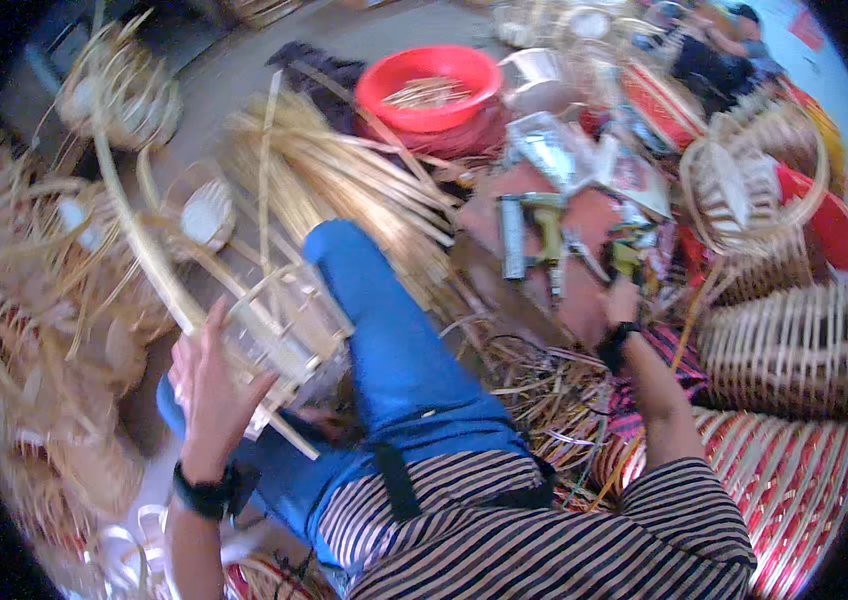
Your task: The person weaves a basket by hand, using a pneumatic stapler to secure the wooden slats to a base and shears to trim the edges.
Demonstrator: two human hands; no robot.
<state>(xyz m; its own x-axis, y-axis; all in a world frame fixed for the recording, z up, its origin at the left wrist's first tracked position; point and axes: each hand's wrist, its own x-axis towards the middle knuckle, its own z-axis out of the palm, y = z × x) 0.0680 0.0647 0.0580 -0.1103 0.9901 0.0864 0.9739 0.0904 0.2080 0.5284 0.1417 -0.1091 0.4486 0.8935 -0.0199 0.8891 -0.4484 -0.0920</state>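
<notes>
1. So the strip frame [289, 335] sits left of centre, over the lap beside the blue-trousered knee [339, 255]. My read: the legs double as a bench, keeping it propped without needing both hands.
2. Left hand [209, 390] is grasping its left edge, thumb across the near side and fingers spread along the outside. Wide grip, probably to stop it tipping, with those long loose ends poking up.
3. Right hand [619, 300] is off to the right of centre, right at a yellow-green-handled tool [626, 258]. Too blurry there, can't tell if the fingers have closed on it.
4. Tools sit on a reddish board [489, 215], likely so they're in easy reach of that hand.
5. Pale strips [294, 150] fan out at upper centre just past the knee, handy for either arm I'd guess. Red basin [371, 92] behind them holds short pieces, presumably so they don't scatter.
</notes>
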